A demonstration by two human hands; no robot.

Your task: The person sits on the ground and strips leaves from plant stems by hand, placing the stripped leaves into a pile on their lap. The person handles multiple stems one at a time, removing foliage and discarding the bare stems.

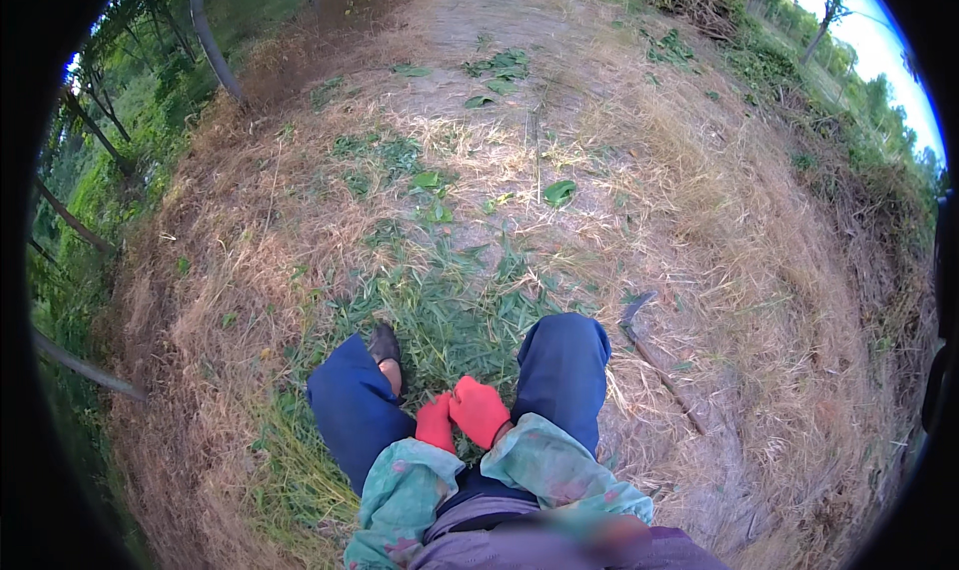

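My left hand [436,423] and my right hand [479,411], both in red gloves, meet between my bent knees. Each is closed, and the knuckles nearly touch. Whatever lies inside the fingers is hidden or too small to make out. Just beyond and beneath them spreads a heap of cut green grass [450,315] with long narrow leaves. On the ground to the right of my right knee lies a sickle [666,378] with a curved dark blade and a long thin handle, apart from both hands.
Dry straw [240,260] covers the ground on both sides. More green stalks [310,470] lie by my left leg. Broad green leaves [504,65] are scattered on the path ahead. Trees [212,35] line the left, and a brush pile [689,0] sits far right.
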